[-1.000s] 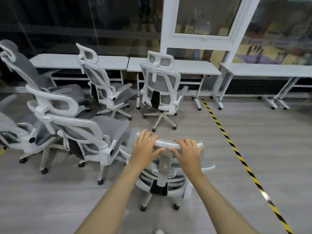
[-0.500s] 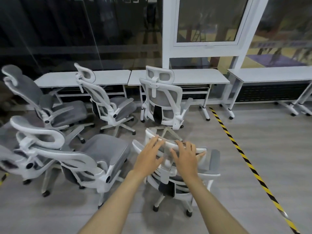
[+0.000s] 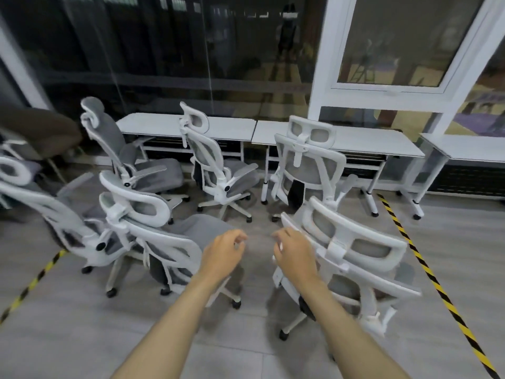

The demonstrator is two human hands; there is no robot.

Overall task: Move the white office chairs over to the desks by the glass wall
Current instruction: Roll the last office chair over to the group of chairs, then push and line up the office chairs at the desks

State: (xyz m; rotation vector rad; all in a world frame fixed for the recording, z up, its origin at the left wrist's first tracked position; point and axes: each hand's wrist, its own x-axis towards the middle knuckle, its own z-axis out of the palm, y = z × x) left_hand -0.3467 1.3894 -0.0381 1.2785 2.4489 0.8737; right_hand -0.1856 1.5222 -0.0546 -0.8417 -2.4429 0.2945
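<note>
Several white office chairs with grey mesh stand between me and the white desks [image 3: 207,128] along the glass wall [image 3: 164,50]. The nearest chair [image 3: 355,247] sits at my right, its headrest turned away to the right. My right hand [image 3: 295,253] hovers just left of its headrest, fingers loosely curled, holding nothing. My left hand [image 3: 224,253] floats beside it over the floor, fingers also apart and empty. Another chair [image 3: 153,236] is close on my left. A third chair [image 3: 308,165] faces the middle desk [image 3: 355,140].
Black and yellow tape [image 3: 426,269] runs across the floor at the right, and another strip [image 3: 30,285] at the left. Two more chairs [image 3: 216,170] stand by the left desk. A white window frame [image 3: 322,77] rises behind the desks. Open floor lies at the far right.
Both hands have come off the nearest chair's headrest. That chair has swung to the right, and the view has tilted up and shifted left.
</note>
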